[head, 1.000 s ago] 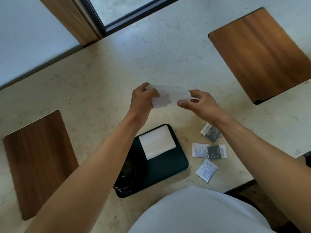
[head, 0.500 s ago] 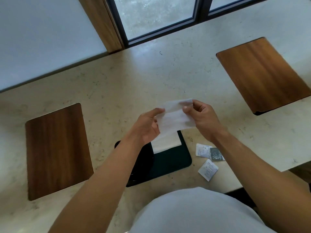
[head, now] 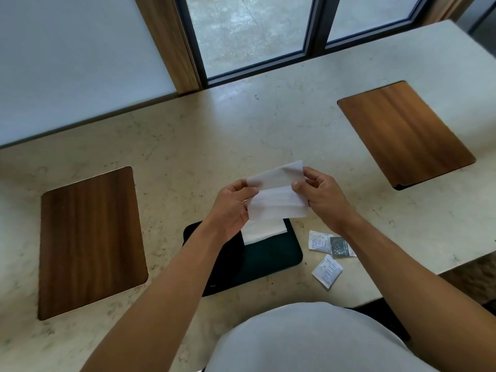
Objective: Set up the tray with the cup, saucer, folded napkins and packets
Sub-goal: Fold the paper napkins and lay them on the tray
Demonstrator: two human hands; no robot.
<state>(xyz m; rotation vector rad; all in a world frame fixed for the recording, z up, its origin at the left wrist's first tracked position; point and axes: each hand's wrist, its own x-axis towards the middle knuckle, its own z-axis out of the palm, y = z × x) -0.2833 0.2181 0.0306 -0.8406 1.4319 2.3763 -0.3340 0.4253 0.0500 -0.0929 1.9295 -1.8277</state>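
Observation:
A white paper napkin [head: 276, 200] hangs in the air above the dark tray [head: 271, 260], folded over along its length. My left hand [head: 230, 208] pinches its left edge and my right hand [head: 322, 200] pinches its right edge. On the tray lies another folded white napkin [head: 261, 233], partly hidden behind the held one. My left forearm covers the tray's left side, so the cup and saucer are out of sight. Several small packets [head: 326, 244] lie on the counter just right of the tray, one of them [head: 327, 271] nearer me.
The tray rests on a beige stone counter [head: 204, 146] near its front edge. Two wooden boards lie flat on it, one at the left [head: 88, 237] and one at the far right [head: 402, 132]. A window and wall run along the back.
The camera has tilted up, showing more window. Both hands have come lower over the tray, and the napkin has gone from a loose curl to a flatter lengthwise fold.

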